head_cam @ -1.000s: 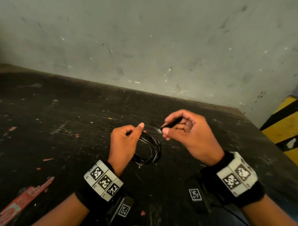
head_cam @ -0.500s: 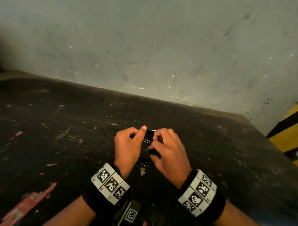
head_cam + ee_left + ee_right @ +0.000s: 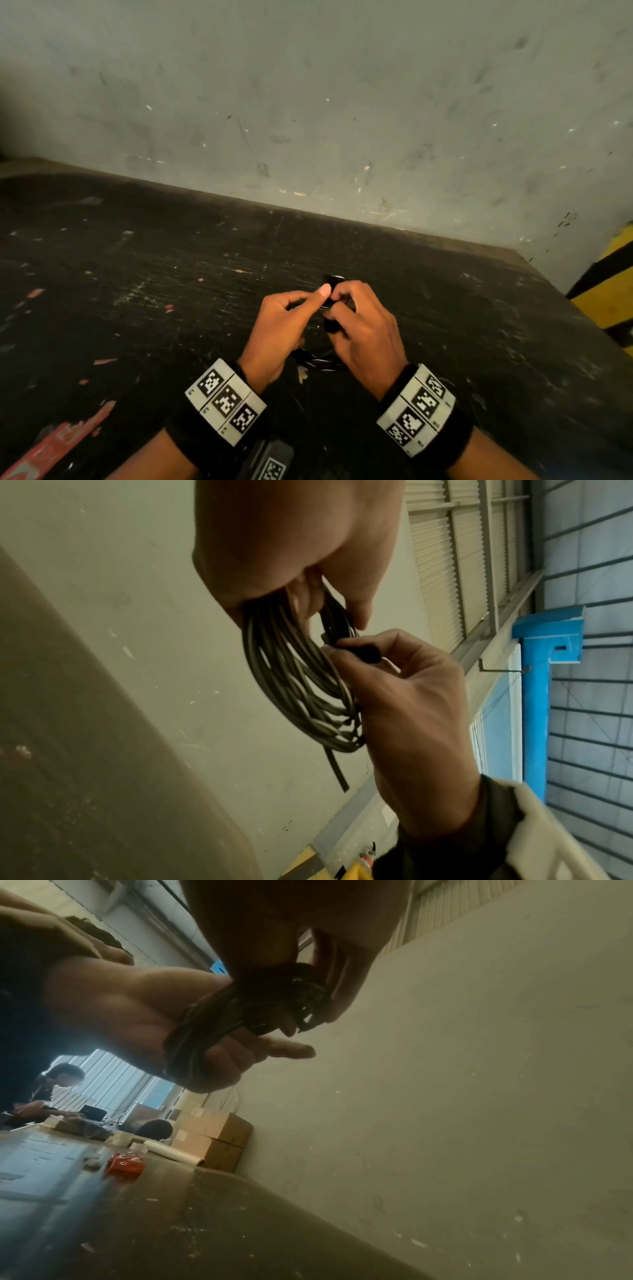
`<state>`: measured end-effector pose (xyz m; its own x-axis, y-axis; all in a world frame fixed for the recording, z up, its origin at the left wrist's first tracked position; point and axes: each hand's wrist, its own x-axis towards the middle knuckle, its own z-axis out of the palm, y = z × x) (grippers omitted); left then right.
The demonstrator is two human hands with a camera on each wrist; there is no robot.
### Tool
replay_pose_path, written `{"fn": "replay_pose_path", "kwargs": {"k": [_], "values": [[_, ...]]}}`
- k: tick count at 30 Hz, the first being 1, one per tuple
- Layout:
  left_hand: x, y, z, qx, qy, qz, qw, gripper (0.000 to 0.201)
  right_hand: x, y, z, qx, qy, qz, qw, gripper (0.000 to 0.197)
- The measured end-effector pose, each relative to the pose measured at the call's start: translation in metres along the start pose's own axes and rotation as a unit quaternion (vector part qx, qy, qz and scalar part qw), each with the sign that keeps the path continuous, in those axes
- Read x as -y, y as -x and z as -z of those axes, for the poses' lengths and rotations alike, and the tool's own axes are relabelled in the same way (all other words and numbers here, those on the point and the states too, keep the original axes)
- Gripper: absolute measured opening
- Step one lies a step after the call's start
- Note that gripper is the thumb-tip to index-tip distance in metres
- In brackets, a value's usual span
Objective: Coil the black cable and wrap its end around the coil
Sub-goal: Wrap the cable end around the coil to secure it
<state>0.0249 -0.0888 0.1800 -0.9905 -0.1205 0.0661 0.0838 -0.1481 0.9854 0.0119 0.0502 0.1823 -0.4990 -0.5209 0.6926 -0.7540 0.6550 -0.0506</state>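
The black cable coil (image 3: pixel 291 685) hangs in several loops from my left hand (image 3: pixel 325 607), whose fingers and thumb curl around its top. In the head view both hands meet above the dark table; only the coil's lower loops (image 3: pixel 318 359) and a bit above the thumbs show. My left hand (image 3: pixel 308 301) grips the bundle. My right hand (image 3: pixel 337 308) pinches the thick black cable end (image 3: pixel 363 651) against the coil's side. A short loose tail (image 3: pixel 337 769) sticks out below the loops. From the right wrist, the bundle (image 3: pixel 240 1010) crosses my left palm.
The dark scratched table (image 3: pixel 137 274) butts against a grey wall (image 3: pixel 342 102). A yellow-and-black striped post (image 3: pixel 613 284) stands at the right, a red sticker (image 3: pixel 58 445) at the near left. Farther left are a red object (image 3: pixel 123 1164), cardboard boxes (image 3: pixel 212 1137) and a seated person (image 3: pixel 58 1085).
My right hand, which held the cable end apart to the right of the coil, has come in against the coil beside my left hand. The left hand keeps its grip.
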Motion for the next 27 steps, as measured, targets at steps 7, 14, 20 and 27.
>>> {"fn": "replay_pose_path", "kwargs": {"k": [7,14,20,27], "values": [[0.001,-0.004,-0.005,0.007,0.057,0.017,0.998,0.024,-0.009,-0.003,0.009,0.043,-0.011,0.006,0.999,0.013],[0.004,-0.008,-0.014,-0.027,0.039,0.004,0.999,0.027,-0.015,-0.002,0.017,0.042,0.029,0.025,0.998,0.007],[0.008,-0.007,-0.015,-0.01,-0.04,-0.055,0.998,0.021,-0.024,-0.007,0.019,0.073,-0.058,-0.018,0.995,0.008],[0.007,-0.008,-0.007,0.026,-0.086,-0.097,0.991,0.019,-0.026,-0.012,0.02,0.056,-0.362,-0.249,0.897,0.008]]}}
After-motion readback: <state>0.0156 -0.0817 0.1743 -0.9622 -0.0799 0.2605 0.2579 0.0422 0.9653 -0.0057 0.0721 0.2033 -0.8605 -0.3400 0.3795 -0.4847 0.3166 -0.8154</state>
